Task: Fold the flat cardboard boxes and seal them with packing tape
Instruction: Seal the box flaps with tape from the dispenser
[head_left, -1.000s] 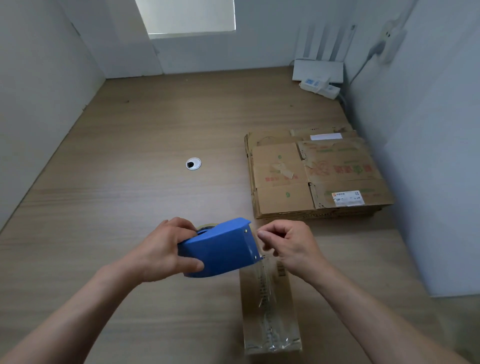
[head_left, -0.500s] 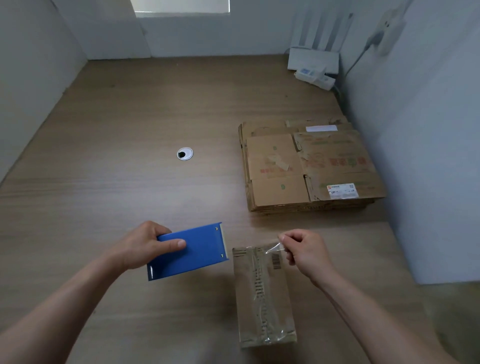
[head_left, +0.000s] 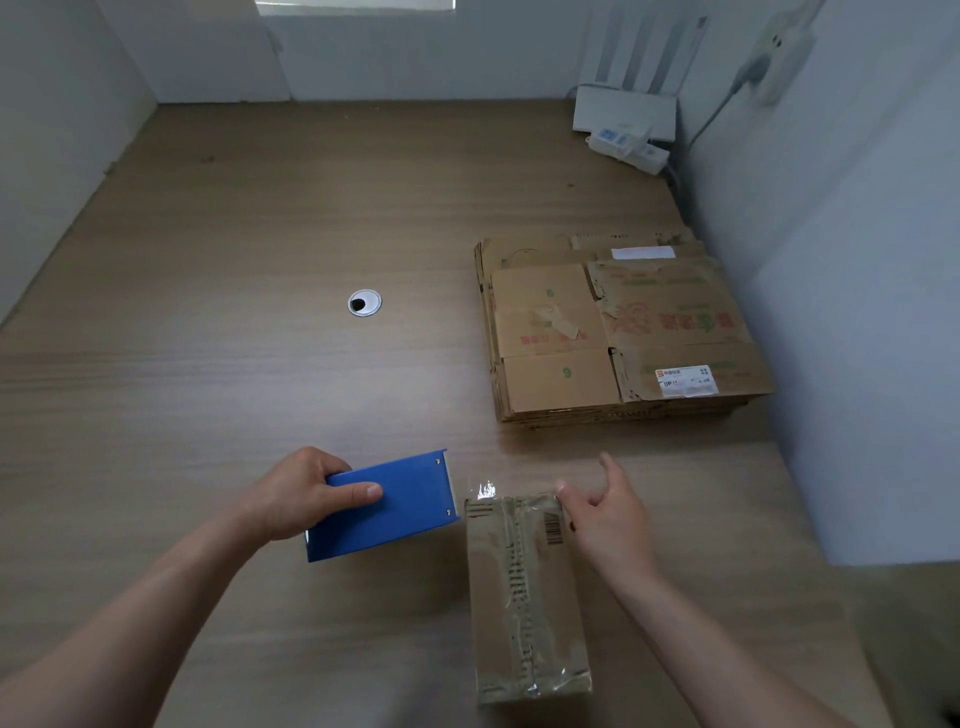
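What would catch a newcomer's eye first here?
The blue tape dispenser, held in the left grip, front centre. Just right of it lies a taped cardboard box, the right grip open at its far corner. A stack of flat cardboard boxes sits farther back, on the right.

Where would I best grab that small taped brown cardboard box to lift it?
Probably across its two long sides at mid-length, coming from above: the small taped brown cardboard box lies flat and narrow, so a single grasp should span it. Avoid the far end, where a loose clear tape tail sticks up.
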